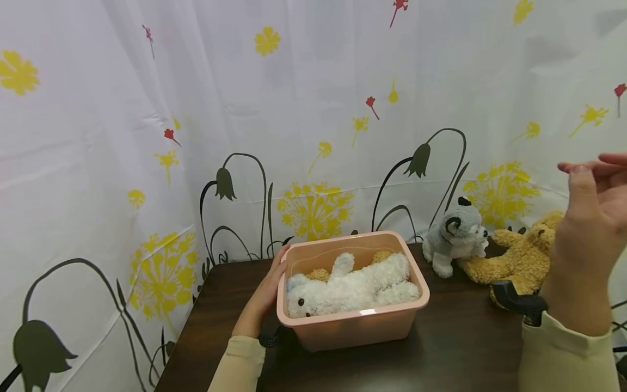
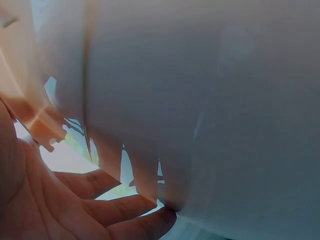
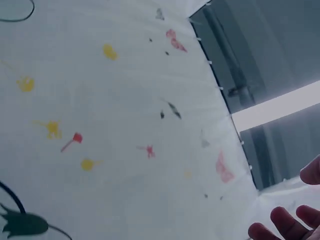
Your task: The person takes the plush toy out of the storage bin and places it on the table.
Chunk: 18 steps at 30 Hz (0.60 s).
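Left hand open, fingers extended against left side of pink bin. Bin stands on surface, white plush toy inside. Right hand raised, relaxed, thumb apart from fingers.

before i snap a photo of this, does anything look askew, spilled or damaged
Nothing looks spilled or damaged. Only the bear stands out, mildly: right of the bin, it tilts over to the right, while the dog beside it sits upright. Part of the bear is hidden.

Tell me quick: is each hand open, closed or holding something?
Left hand: open, fingers touching the side of the pink tub.
Right hand: open, raised, holding nothing.
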{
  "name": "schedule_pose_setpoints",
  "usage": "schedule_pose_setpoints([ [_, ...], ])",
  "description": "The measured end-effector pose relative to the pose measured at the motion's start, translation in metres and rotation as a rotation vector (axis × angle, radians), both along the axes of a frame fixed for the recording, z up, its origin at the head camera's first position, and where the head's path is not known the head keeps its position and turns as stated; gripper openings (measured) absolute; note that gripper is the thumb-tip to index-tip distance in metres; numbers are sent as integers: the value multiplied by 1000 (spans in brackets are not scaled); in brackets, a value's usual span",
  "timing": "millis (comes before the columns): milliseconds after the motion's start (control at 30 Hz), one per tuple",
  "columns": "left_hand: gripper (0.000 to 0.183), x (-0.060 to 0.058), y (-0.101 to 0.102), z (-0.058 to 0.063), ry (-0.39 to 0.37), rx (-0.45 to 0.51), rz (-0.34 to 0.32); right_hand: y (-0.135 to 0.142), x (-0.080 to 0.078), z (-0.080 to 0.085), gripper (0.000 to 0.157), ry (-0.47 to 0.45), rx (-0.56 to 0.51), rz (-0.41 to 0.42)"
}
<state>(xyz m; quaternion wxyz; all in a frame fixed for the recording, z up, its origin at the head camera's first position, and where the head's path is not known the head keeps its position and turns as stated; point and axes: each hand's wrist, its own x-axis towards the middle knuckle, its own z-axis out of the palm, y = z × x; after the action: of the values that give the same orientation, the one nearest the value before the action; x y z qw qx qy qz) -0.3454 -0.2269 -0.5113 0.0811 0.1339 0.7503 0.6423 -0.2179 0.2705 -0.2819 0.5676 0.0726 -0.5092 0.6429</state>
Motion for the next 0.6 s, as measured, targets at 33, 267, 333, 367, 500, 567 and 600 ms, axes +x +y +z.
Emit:
schedule_pose_setpoints([
  [33,57,1,0,0,-1,-2,5,-8,-3,6,25,39,-4,77],
  [267,58,0,3,-3,-7,4,4,-77,-48,23,31,-224,292,382],
  [333,58,-1,4,-4,-14,15,4,-103,-70,20,34,-361,540,378],
  [367,58,0,4,-5,-12,20,3,-116,-81,17,36,-404,669,383],
  [500,59,1,3,-4,-12,34,6,-162,-122,1,40,-449,1094,518],
  [567,59,1,1,-1,-12,33,8,-179,-135,-9,41,-434,1274,588],
  [600,59,1,1,0,-12,33,9,-187,-139,-14,43,-426,1355,629],
])
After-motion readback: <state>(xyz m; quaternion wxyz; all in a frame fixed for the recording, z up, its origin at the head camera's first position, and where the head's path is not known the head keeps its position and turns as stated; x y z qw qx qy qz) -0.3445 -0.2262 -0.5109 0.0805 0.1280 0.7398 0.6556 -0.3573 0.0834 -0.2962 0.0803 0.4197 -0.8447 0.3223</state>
